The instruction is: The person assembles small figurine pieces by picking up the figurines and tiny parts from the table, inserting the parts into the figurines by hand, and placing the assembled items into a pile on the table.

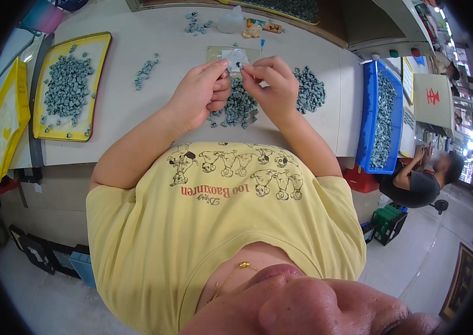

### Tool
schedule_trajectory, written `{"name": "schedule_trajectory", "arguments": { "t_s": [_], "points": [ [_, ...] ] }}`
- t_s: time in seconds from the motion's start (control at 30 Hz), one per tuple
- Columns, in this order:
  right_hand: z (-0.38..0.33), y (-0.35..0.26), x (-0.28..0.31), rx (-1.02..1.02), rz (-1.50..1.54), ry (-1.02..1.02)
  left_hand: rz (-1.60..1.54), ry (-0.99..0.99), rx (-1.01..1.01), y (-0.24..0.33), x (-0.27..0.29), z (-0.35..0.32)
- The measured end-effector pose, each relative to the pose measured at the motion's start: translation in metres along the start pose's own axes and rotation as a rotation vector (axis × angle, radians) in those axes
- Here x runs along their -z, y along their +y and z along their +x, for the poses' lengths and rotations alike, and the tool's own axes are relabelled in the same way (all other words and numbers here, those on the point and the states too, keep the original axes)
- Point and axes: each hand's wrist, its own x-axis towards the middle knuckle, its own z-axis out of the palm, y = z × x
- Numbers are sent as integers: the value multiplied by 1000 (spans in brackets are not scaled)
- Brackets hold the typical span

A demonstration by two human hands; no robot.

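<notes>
Both hands are pinching one small grey part point(239, 65) between them, left hand point(202, 92) and right hand point(273, 86) meeting fingertip to fingertip; its axis is too small to tell. It is hovering above the grey pile point(240, 106) on the white table point(130, 106)

My forearms reach forward, both hands raised together, left hand point(200, 92) and right hand point(273, 84) with fingertips pinched, nearly touching.

grey parts point(239, 106): matt; yellow tray point(100, 61): glossy plastic; tabletop point(147, 106): smooth
</notes>
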Motion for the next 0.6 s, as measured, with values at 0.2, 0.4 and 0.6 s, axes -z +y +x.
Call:
{"name": "schedule_trajectory", "arguments": {
  "t_s": [0.2, 0.4, 0.6],
  "points": [
    [-3, 0, -1, 323, -187, 18, -3, 45, 26, -1, 0, -2],
    [-2, -1, -1, 469, -234, -35, 4, 52, 53, -3, 2, -3],
    [-1, -2, -3, 517, -277, -61, 29, 30, 53, -3, 2, -6]
  ]
}}
